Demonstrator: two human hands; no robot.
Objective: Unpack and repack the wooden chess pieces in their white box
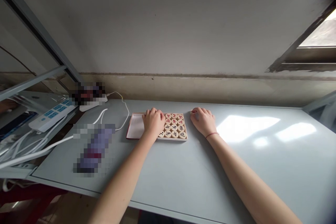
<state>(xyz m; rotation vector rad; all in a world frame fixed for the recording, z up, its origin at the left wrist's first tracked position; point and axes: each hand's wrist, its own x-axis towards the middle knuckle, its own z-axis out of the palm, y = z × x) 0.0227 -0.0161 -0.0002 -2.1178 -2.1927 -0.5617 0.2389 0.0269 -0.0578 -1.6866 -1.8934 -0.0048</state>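
Note:
A shallow white-lined box [135, 126] with a reddish edge lies on the desk, its left part showing bare lining. Round wooden Chinese chess pieces [174, 127] fill its right part in rows, the upper ones marked in red and the lower ones in black. My left hand [153, 122] reaches into the middle of the box, beside and partly over the pieces, with its fingers curled down. What lies under those fingers is hidden. Right of the box, my right hand [203, 120] rests closed on the desk. A speck of red shows by its fingertips, too small to name.
A white power strip [52, 115] with blue sockets and several white cables [39, 154] lie at the left. Nearer is a blurred purple object [96, 150]. The grey desk [262, 175] meets a wall behind; a metal frame [39, 28] rises at the left.

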